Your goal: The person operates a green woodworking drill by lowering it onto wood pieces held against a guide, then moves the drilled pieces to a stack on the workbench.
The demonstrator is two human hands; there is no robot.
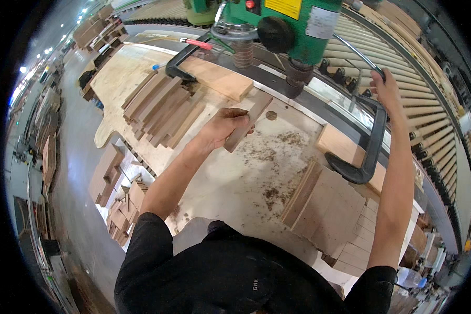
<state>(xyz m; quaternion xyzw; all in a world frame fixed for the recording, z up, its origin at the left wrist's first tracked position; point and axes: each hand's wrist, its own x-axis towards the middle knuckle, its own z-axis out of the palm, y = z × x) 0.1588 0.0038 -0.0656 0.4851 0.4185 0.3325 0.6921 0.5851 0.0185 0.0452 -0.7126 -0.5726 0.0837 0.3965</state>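
Observation:
My left hand (221, 127) is closed around a flat brown wood strip (252, 120), holding it tilted over the plywood board (230, 191). Up at the right, my right hand (388, 93) grips the end of the metal feed lever (357, 52) on a green drill press (310, 39). The dark chuck (297, 78) hangs above the far edge of the board, apart from the strip. A stack of similar wood strips (159, 107) lies left of my left hand. More wood pieces (332, 209) are laid side by side at the near right.
Black C-clamps hold pale wood blocks at the back left (214, 76) and right (345, 146). Sawdust (271, 196) is scattered mid-board. Beyond runs a roller conveyor (426, 115). Cut wood pieces (123, 206) sit lower left, and a plastic bottle (411, 278) is at lower right.

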